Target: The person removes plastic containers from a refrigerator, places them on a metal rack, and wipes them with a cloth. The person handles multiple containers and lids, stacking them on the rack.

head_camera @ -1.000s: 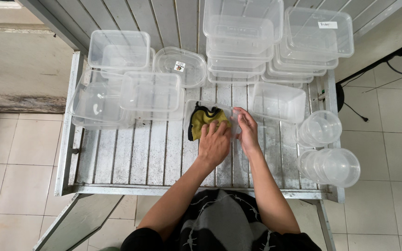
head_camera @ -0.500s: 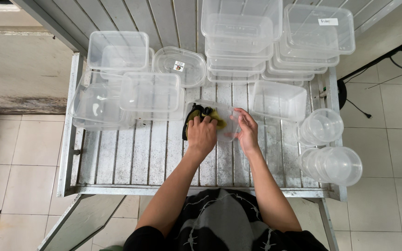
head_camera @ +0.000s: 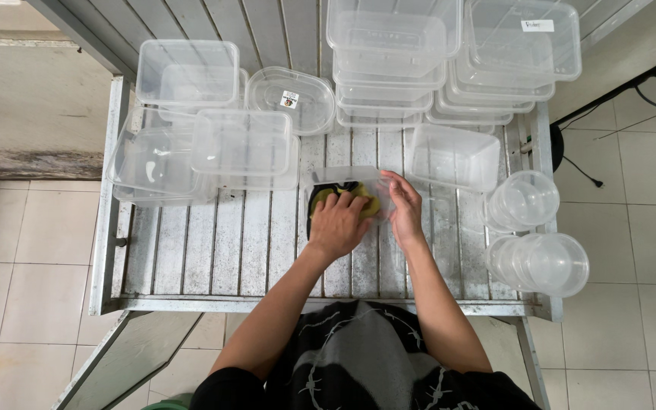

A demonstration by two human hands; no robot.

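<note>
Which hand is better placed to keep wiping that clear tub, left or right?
Left, probably. The left hand already presses the yellow cloth inside the clear tub. The right hand grips the tub's right edge, steadying it on the slatted table.

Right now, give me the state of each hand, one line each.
Left hand: pressed on a yellow cloth inside a clear container.
Right hand: gripping that container's right edge.
</note>
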